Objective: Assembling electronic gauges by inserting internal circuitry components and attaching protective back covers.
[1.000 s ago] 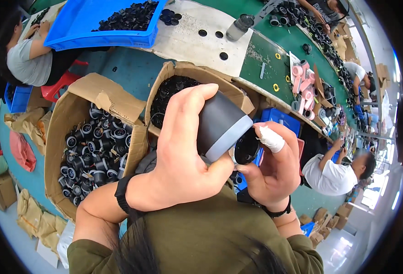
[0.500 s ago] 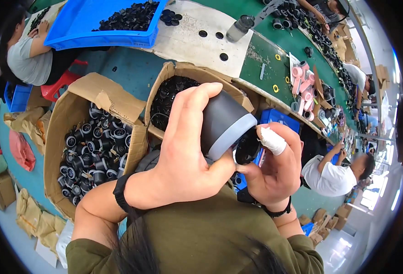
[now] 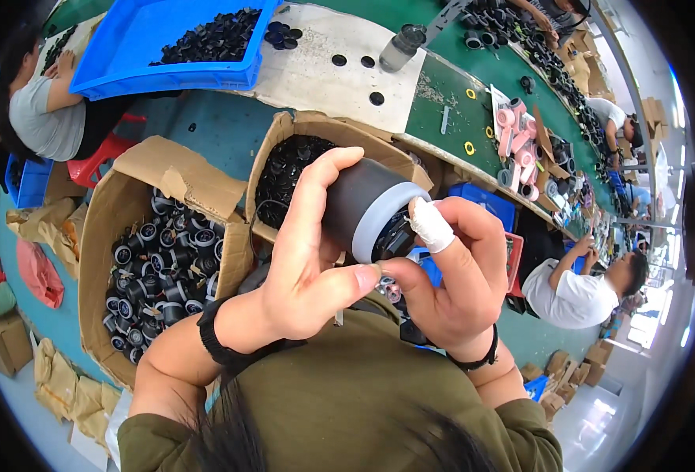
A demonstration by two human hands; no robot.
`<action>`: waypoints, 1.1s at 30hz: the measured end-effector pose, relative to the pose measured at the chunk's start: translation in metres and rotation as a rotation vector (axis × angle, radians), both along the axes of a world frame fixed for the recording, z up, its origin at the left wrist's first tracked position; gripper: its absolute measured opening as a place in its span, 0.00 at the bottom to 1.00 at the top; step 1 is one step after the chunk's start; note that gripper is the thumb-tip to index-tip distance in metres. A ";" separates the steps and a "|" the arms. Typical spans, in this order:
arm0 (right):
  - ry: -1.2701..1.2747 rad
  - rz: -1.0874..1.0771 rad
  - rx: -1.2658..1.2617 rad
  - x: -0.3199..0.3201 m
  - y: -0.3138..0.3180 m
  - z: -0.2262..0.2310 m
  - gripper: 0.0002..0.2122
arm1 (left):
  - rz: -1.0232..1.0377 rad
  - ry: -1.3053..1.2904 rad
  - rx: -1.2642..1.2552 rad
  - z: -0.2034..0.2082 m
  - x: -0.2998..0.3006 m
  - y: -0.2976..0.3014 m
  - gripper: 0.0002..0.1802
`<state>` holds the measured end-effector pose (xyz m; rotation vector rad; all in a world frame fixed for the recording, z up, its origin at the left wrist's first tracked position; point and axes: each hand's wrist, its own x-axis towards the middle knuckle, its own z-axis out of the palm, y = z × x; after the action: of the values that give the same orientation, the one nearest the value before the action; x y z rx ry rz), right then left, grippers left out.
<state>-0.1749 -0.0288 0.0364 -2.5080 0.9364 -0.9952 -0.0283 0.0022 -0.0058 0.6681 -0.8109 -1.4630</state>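
My left hand [image 3: 300,275] is wrapped round a black cylindrical housing [image 3: 355,189] with a grey ring [image 3: 384,216] at its end, tilted toward the right. A small black plastic part [image 3: 395,238] sits at the ringed end, partly inside it. My right hand [image 3: 465,291] pinches that part between thumb and index finger; the index fingertip wears a white wrap [image 3: 430,226]. Both thumbs nearly meet below the ring. How deep the part goes is hidden by my fingers.
At left stands a cardboard box [image 3: 96,267] with many black-and-grey parts; behind my left hand is another box [image 3: 280,130] of black pieces. A blue tray [image 3: 111,79], loose black discs [image 3: 377,98] and a glass jar [image 3: 402,49] are on the workbench. Co-workers sit either side.
The black part has moved from beside the ring up into the housing's end. My right hand has shifted left with it, and my left thumb has moved down along the rim.
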 end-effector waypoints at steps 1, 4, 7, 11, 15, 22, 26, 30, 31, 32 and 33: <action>0.004 -0.001 -0.007 0.000 0.000 0.000 0.19 | -0.014 0.027 -0.035 -0.001 0.001 -0.001 0.42; -0.020 0.029 -0.031 0.000 -0.001 -0.003 0.19 | 0.056 -0.108 -0.085 0.000 -0.001 -0.002 0.41; -0.012 0.027 -0.017 0.000 -0.001 -0.004 0.18 | 0.119 -0.224 -0.068 -0.005 -0.004 -0.005 0.40; 0.019 0.015 -0.040 0.001 -0.002 -0.005 0.19 | 0.158 -0.303 -0.057 -0.004 -0.004 -0.009 0.38; -0.047 0.033 0.029 -0.008 -0.008 -0.009 0.22 | 0.208 -0.377 -0.095 -0.011 -0.003 -0.011 0.39; -0.616 0.288 1.192 -0.011 -0.028 -0.021 0.36 | 0.115 -0.424 -0.306 -0.008 0.004 -0.022 0.37; -0.763 0.283 1.274 -0.007 -0.038 -0.036 0.34 | 0.140 -0.536 -0.309 -0.015 0.005 -0.033 0.35; -0.860 0.130 1.334 -0.003 -0.054 -0.064 0.27 | 0.063 -0.269 0.020 -0.030 -0.002 -0.054 0.33; -0.844 0.084 1.370 -0.003 -0.059 -0.070 0.26 | 0.039 -0.175 0.122 -0.033 -0.003 -0.060 0.33; -0.827 0.039 1.406 -0.004 -0.064 -0.075 0.25 | 0.014 -0.081 0.224 -0.037 -0.004 -0.065 0.32; -0.850 0.037 1.431 -0.005 -0.066 -0.080 0.25 | 0.035 -0.111 0.214 -0.042 -0.006 -0.069 0.30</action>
<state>-0.1795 -0.0949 -0.0435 -0.8002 0.8002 -0.7614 -0.0345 -0.0664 -0.0483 0.9274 -0.7294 -1.5041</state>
